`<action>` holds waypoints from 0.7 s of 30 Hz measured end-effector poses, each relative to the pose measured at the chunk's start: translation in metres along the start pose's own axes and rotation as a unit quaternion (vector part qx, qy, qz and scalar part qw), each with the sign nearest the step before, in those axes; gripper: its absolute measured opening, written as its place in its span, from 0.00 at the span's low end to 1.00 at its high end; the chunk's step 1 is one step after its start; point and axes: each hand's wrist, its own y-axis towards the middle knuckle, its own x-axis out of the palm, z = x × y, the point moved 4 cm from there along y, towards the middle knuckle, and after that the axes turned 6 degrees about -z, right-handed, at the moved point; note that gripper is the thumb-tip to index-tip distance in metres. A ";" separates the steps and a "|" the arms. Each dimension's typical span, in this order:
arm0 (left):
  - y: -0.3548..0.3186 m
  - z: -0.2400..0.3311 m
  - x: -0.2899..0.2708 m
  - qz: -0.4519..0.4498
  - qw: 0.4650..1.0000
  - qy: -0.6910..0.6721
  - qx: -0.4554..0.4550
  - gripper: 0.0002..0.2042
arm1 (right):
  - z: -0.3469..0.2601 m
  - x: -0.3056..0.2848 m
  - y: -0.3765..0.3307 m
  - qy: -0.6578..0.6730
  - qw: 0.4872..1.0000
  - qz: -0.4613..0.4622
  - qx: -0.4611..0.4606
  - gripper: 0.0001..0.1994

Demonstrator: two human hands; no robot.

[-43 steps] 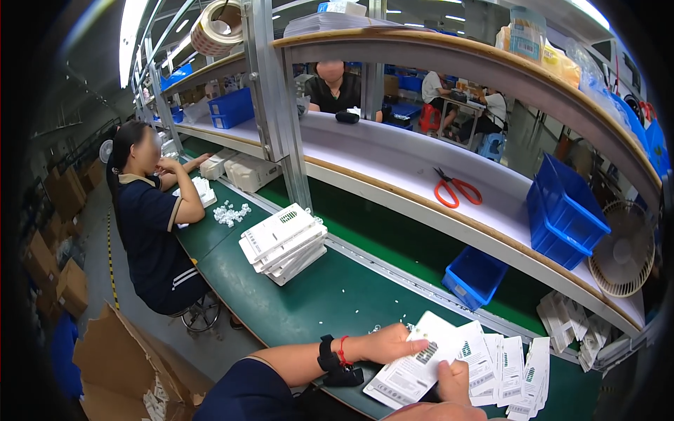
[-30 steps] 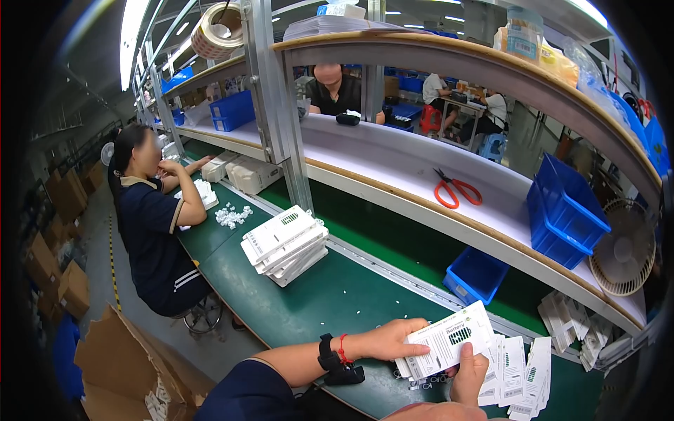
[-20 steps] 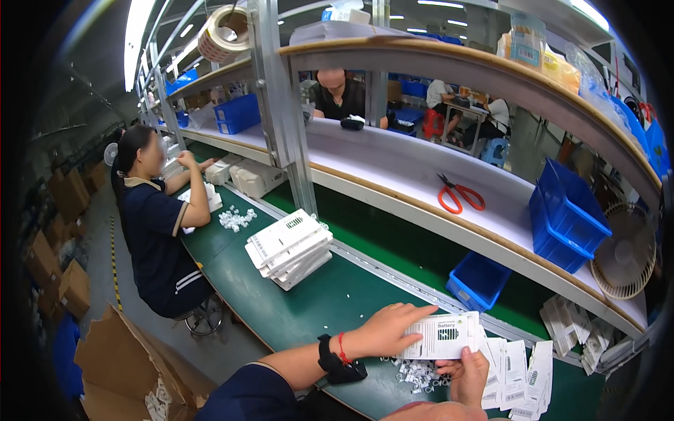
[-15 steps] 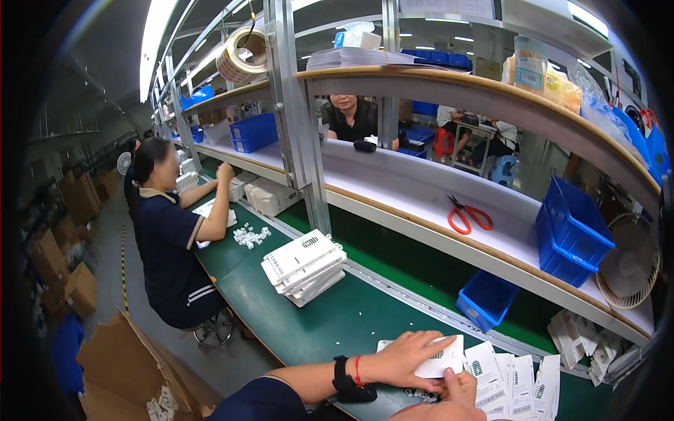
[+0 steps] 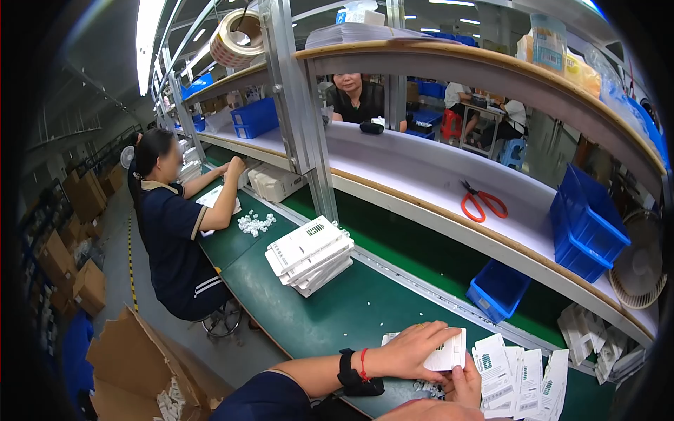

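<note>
My left hand (image 5: 407, 353), with a black wristband and a red bracelet, lies over a flat white box-like piece (image 5: 449, 353) with dark green print, fingers pressed on its top. My right hand (image 5: 464, 382) grips the same piece at its near right edge, thumb up. Another white piece shows partly from under my left hand; most of it is hidden. Small white parts (image 5: 427, 387) lie on the green table just below my hands. Right beside my right hand, several white printed cards (image 5: 495, 372) are fanned out.
A stack of flat white printed pieces (image 5: 309, 256) stands left on the green table (image 5: 337, 323). A co-worker (image 5: 175, 224) sits beyond it near loose white parts (image 5: 257, 224). Blue bins (image 5: 498, 289), red-handled scissors (image 5: 483, 202) and an open carton (image 5: 130, 358) surround the workplace.
The view has shifted slightly. My hands stay on the white piece, with little change in grip. The co-worker's raised hand has come down a little.
</note>
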 end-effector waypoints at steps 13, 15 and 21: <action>0.008 0.006 0.003 0.006 0.997 0.074 0.024 0.37 | -0.043 0.037 -0.004 -0.270 0.957 0.010 -0.105 0.28; 0.007 0.006 0.003 0.008 0.996 0.084 0.024 0.37 | -0.044 0.037 -0.004 -0.311 0.944 0.014 -0.110 0.27; 0.007 0.009 0.004 0.018 0.998 0.064 0.007 0.40 | -0.047 0.041 -0.007 -0.406 0.896 -0.011 -0.179 0.25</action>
